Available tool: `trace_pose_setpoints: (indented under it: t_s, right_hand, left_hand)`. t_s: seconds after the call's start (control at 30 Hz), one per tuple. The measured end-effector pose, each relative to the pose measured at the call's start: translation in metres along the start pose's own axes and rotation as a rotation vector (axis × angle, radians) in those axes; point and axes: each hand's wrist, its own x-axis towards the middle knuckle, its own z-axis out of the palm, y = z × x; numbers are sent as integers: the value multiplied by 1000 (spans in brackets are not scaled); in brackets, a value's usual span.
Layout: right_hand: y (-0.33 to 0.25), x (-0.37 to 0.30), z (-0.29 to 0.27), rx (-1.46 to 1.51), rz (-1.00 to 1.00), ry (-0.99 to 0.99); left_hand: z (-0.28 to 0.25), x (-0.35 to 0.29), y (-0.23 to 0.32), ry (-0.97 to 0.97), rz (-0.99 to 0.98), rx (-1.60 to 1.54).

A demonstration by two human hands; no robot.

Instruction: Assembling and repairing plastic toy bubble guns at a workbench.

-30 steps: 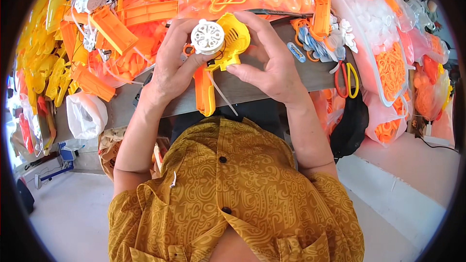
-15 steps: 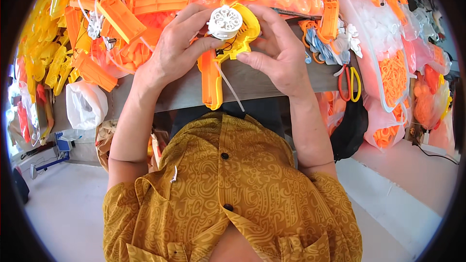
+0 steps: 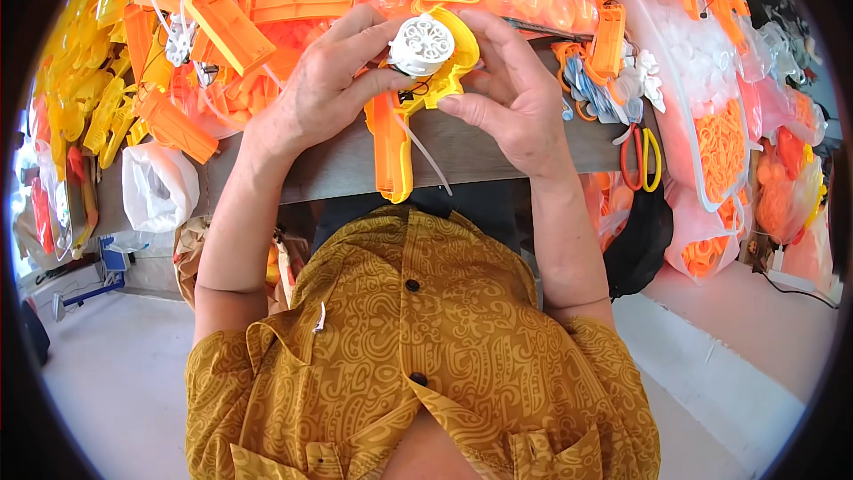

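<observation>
A white round slotted part (image 3: 422, 44) is pinched in the fingers of my left hand (image 3: 333, 76), its patterned face turned up. It overlaps the inner side of a yellow plastic shell (image 3: 460, 58), which my right hand (image 3: 517, 93) grips along its right edge with thumb and fingers. Below the shell hangs a gun-like orange and yellow handle (image 3: 389, 156). A thin white tube (image 3: 426, 156) dangles beside the handle. Small dark wires show under the round part; whether it is seated in the shell cannot be made out.
Orange plastic housings (image 3: 227, 31) and yellow parts (image 3: 75, 107) are heaped at the left. Bags of orange and clear pieces (image 3: 720, 147) stand at the right. Scissors with red and yellow handles (image 3: 650, 160) hang at the table edge (image 3: 586, 147). A white plastic bag (image 3: 160, 187) hangs at the left edge.
The white round part and the handle have shifted slightly right and down in the picture. Both hands keep their hold; the background has also shifted a little.
</observation>
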Motion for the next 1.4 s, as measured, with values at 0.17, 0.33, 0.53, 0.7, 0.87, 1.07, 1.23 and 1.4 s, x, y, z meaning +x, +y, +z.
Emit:
trace_pose_setpoints:
  t_s: [0.17, 0.33, 0.53, 0.7, 0.87, 1.07, 1.23, 1.4]
  right_hand:
    - [0, -1, 3, 24, -8, 25]
    - [-5, -2, 6, 25, 9, 44]
    - [-5, -2, 11, 26, -5, 74]
    - [-10, -2, 18, 36, 3, 112]
    - [-11, -5, 20, 42, 38, 145]
    - [0, -26, -15, -254, 50, 86]
    - [23, -45, -21, -648, 105, 66]
    - [25, -47, -17, -715, 32, 132]
  left_hand:
    - [2, -1, 3, 29, -28, 31]
    - [3, -2, 2, 47, 81, 114]
    - [4, -3, 5, 49, 66, 126]
    - [5, -5, 8, 65, -6, 131]
    - [10, -3, 17, 77, 24, 213]
    - [33, 4, 21, 41, 103, 368]
    - [46, -1, 12, 39, 152, 393]
    - [29, -19, 11, 200, 139, 336]
